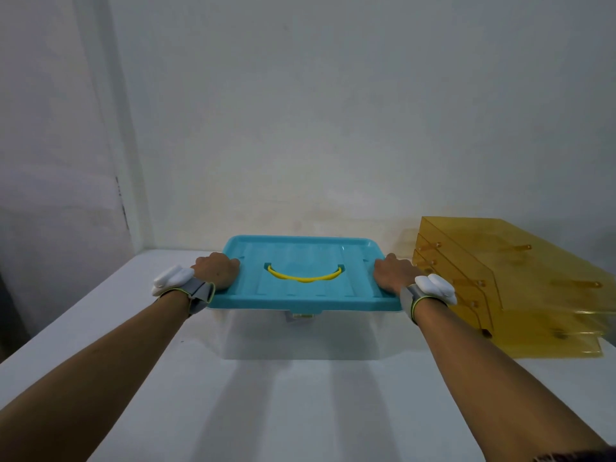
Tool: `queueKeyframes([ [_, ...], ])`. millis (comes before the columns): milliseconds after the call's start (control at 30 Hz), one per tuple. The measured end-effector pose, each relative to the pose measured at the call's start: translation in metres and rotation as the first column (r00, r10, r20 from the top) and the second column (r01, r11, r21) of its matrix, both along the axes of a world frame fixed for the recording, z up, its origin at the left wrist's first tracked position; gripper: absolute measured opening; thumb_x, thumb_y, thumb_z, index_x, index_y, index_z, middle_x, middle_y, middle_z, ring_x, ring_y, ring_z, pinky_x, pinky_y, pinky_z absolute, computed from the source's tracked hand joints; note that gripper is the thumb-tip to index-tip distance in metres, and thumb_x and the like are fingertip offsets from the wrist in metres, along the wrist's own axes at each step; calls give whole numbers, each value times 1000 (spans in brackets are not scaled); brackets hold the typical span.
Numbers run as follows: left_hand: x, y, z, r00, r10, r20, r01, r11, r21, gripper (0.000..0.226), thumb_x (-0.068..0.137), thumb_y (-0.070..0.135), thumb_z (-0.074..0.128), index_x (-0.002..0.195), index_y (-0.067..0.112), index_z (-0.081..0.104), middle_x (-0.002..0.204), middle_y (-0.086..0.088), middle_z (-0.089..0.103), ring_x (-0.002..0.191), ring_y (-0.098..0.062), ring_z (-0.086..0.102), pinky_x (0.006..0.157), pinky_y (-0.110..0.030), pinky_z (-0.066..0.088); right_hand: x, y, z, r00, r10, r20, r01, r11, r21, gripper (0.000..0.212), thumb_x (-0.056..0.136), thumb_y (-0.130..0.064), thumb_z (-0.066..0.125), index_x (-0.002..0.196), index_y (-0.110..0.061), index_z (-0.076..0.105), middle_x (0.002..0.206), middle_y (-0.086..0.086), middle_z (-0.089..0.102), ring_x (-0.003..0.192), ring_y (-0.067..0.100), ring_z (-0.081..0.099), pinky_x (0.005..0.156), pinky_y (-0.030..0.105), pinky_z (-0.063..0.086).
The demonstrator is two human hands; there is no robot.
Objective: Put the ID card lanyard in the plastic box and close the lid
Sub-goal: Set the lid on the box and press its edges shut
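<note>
On a white table (300, 395) by a pale wall, the left hand (216, 271) and right hand (390, 273) clasp the lid (300, 288) edges over the box (300, 338). Lanyard unseen. Press both sides evenly until the front latch (301, 316) seats. Amber trays (500, 288) stand right.

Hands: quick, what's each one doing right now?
Left hand: gripping the left edge of the blue lid.
Right hand: gripping the lid's right edge.

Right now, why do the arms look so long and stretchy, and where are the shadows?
In the head view, the wide-angle lens stretches the forearms toward the corners; soft grey shadows fall on the table in front of the plastic box; the light is dim and even, without glare on the lid.
</note>
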State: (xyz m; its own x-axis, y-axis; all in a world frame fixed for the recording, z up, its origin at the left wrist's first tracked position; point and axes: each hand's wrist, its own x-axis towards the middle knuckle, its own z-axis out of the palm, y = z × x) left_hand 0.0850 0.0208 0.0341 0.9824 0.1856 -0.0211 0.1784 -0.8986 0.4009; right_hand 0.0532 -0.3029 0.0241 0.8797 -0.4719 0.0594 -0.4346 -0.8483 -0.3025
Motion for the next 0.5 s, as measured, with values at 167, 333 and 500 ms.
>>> queueKeyframes([
  [167,7,3,2,999,-38,-7,37,997,-74,52,102,36,30,128,0,56,129,-19,61,113,-34,59,91,-36,42,11,0,0,1000,19,-18,-19,1000,-13,47,104,-38,25,133,-9,48,131,18,59,115,35,59,92,39,43],
  [333,19,8,-2,1000,-16,-11,14,991,-131,55,102,39,31,131,-1,55,131,-19,60,115,-34,59,90,-35,41,22,0,-1,1000,22,-12,-21,999,44,48,104,-39,26,135,-9,46,134,19,57,118,36,58,93,39,43],
  [500,25,7,-5,995,83,63,-80,996,-50,55,99,40,37,127,-4,56,126,-20,58,115,-35,53,95,-40,42,26,0,-2,1000,19,3,-19,995,98,48,104,-39,25,136,-8,44,134,20,56,117,36,58,94,39,44],
])
